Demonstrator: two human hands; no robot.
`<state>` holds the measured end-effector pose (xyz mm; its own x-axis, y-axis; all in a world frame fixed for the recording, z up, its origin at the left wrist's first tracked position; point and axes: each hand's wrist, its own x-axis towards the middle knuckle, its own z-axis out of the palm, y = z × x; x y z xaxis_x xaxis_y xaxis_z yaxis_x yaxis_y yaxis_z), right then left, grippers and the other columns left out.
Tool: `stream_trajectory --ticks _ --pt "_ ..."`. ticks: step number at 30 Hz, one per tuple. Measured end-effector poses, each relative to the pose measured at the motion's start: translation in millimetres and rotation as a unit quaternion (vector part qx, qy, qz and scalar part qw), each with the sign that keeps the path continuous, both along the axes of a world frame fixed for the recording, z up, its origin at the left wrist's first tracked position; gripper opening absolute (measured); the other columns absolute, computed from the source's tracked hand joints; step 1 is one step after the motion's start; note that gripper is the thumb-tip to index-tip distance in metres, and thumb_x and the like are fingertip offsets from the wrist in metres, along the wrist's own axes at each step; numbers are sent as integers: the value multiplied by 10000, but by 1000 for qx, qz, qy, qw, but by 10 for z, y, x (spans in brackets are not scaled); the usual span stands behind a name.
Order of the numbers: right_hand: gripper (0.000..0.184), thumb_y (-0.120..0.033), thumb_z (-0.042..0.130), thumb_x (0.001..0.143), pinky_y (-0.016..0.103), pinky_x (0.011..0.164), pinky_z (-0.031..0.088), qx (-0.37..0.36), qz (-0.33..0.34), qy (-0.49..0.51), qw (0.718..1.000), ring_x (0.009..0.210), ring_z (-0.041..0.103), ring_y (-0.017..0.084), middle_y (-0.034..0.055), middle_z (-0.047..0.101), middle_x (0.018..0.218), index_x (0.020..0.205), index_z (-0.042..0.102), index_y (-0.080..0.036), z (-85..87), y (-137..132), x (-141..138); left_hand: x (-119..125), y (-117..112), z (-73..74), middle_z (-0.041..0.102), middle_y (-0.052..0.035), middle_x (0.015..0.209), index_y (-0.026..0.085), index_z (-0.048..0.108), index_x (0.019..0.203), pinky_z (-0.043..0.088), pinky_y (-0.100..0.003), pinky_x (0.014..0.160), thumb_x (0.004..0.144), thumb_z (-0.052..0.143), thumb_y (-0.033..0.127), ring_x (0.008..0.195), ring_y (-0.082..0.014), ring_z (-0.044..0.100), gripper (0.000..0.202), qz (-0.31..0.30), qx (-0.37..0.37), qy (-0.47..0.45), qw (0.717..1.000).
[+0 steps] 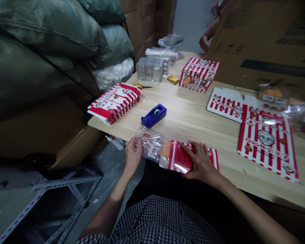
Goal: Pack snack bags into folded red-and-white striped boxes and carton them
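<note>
The left hand pinches a clear plastic bag between its fingers at the near edge of the desk, while the right hand lies open, pressing on a red-and-white striped carton; the slick film could slip from that pinch, and heavy pressure could crease the thin card

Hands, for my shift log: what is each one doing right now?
Left hand: closed, pinching a clear plastic bag.
Right hand: open, pressing on a striped paper box.
</note>
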<state>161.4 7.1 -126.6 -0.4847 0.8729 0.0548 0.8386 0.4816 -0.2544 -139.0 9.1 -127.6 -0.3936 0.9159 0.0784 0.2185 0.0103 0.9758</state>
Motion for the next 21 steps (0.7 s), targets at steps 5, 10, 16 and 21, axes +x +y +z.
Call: stream_trajectory --ticks 5,10,16,21 --pt "1179 -453 842 582 668 1191 129 -2 -1 1 1000 1421 303 466 194 314 1498 1583 236 -304 11 -13 34 24 -49 -150 582 23 668 151 645 945 358 -204 510 871 624 440 527 -104 448 299 18 -17 -72 997" --pt "1121 -444 825 609 668 1183 157 6 -3 4 1000 1416 302 464 188 319 1501 1574 272 -301 -9 -3 16 -8 -27 -149 592 23 692 158 631 964 396 -211 545 879 619 451 559 -110 485 305 14 -4 -77 997" --pt "1117 -456 836 586 668 1187 138 -11 -3 -11 1000 1421 291 465 202 313 1504 1563 330 -262 21 6 -13 -16 110 -130 599 23 671 152 623 875 368 -207 518 856 641 478 543 -101 477 327 -3 0 -68 998" --pt "1065 -446 812 619 673 1189 136 -27 15 -1 1000 1441 278 451 196 299 1525 1561 343 -276 82 13 12 -168 299 -125 635 6 693 135 665 914 356 -214 507 821 662 511 525 -99 486 388 -16 -5 -70 997"
